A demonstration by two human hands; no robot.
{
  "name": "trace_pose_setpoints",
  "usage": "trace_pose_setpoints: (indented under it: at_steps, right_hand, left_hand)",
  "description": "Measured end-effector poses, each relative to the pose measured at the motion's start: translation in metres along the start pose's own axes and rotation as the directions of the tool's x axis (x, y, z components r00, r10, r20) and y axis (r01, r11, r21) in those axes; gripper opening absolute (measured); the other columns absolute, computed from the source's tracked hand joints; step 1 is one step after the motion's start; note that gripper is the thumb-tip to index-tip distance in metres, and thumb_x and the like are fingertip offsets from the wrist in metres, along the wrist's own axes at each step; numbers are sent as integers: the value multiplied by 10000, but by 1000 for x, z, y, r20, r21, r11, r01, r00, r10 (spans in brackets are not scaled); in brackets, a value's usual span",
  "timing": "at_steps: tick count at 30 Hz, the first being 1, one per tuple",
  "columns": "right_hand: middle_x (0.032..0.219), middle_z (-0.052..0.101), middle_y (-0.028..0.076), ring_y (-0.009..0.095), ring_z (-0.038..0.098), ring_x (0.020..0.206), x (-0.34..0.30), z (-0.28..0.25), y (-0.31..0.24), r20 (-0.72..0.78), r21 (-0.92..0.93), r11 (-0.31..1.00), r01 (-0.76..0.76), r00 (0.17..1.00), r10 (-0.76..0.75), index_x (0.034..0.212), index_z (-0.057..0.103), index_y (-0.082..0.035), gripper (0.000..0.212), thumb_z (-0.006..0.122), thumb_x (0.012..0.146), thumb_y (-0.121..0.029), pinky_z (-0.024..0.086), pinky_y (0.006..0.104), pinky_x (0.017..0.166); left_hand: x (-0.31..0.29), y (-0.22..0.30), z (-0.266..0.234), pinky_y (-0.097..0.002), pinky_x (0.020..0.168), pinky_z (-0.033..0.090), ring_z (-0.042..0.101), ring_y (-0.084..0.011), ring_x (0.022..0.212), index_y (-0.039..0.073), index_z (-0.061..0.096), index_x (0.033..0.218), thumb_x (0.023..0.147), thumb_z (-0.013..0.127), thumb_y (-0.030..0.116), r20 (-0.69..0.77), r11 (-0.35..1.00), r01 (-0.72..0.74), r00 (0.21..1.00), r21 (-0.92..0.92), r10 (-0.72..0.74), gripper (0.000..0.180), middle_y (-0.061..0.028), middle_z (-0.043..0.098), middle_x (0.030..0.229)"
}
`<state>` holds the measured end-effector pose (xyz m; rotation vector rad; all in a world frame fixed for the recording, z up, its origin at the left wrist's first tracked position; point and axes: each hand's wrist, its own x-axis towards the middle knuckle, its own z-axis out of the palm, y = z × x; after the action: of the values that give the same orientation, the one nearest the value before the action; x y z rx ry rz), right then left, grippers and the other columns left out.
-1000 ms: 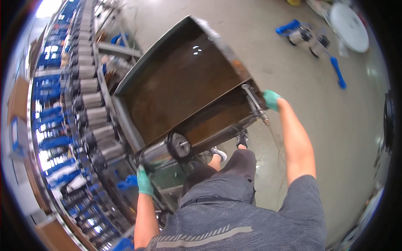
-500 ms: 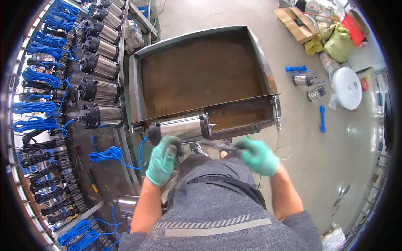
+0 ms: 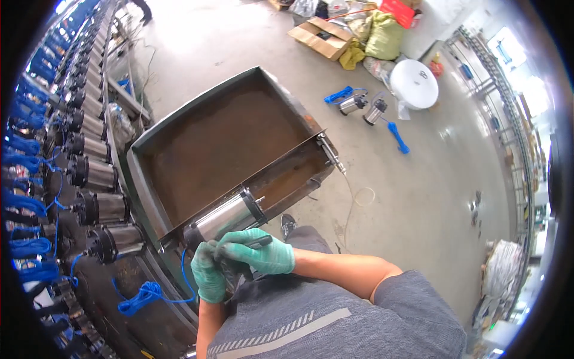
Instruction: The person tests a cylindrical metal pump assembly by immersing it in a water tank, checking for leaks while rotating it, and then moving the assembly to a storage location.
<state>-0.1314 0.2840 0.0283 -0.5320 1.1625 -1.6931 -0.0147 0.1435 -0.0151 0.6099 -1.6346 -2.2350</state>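
Observation:
My left hand (image 3: 208, 276) and my right hand (image 3: 263, 254), both in green knit gloves with dark smudges, meet in front of my body. The right fingers are curled round a dark elongated thing (image 3: 260, 242) whose black end sticks out by the thumb; its kind is not clear. My left fingers are closed against the right fingertips, and what they pinch is hidden. Just beyond the hands, a steel submersible pump (image 3: 226, 218) with black ends lies across the front of a metal trough (image 3: 139, 173). Its blue cable runs down to a coil (image 3: 143, 297) on the left.
Rows of similar pumps (image 3: 103, 207) with blue cables line the bench at left. A hose-fed air gun (image 3: 330, 154) hangs at the trough's right corner. Two pumps (image 3: 375, 111) and a white round lid (image 3: 414, 84) are on the floor, near sacks (image 3: 384, 36) and a cardboard box (image 3: 320, 38).
My right hand has come left to meet my left hand, bringing the dark elongated thing with it. The whole view has turned, so the trough appears tilted and lower left.

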Motion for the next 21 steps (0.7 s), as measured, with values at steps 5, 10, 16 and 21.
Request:
trace_pose_setpoints:
  at_steps: [5,10,16,21]
  right_hand:
    - [805,646,11,82,596,713,-3,11,16,-91,-111,968,227,967,-237,1025,642,-49,192,506,1022,-185,506,256,649]
    - [836,664,35,121,638,754,-15,2,-28,-259,-225,911,344,881,-397,1021,639,-10,194,486,975,-120,529,291,686]
    - [776,634,132,267,677,665,-18,-37,73,-483,-577,809,113,751,-450,1224,450,-62,371,625,915,-173,536,385,637]
    - [745,638,186,390,676,689,-5,-36,92,-474,-729,683,-37,748,-465,1129,465,-76,296,631,896,-157,534,431,622]
  left_hand:
    - [10,18,1,-249,554,436,514,-107,586,155,526,722,1034,493,430,-86,973,128,985,-192,-146,417,30,509,625]
    - [27,5,-88,-316,545,456,494,-154,556,181,399,658,1037,489,376,-275,815,102,911,-571,-307,435,7,417,588]
    - [28,-25,-109,-361,643,485,578,-134,690,33,693,871,1064,454,378,-246,941,14,966,339,74,462,-31,625,745]
    - [26,-56,-99,-289,799,502,618,-117,848,2,698,1125,1076,445,311,-151,877,-92,972,471,183,402,-49,721,981]
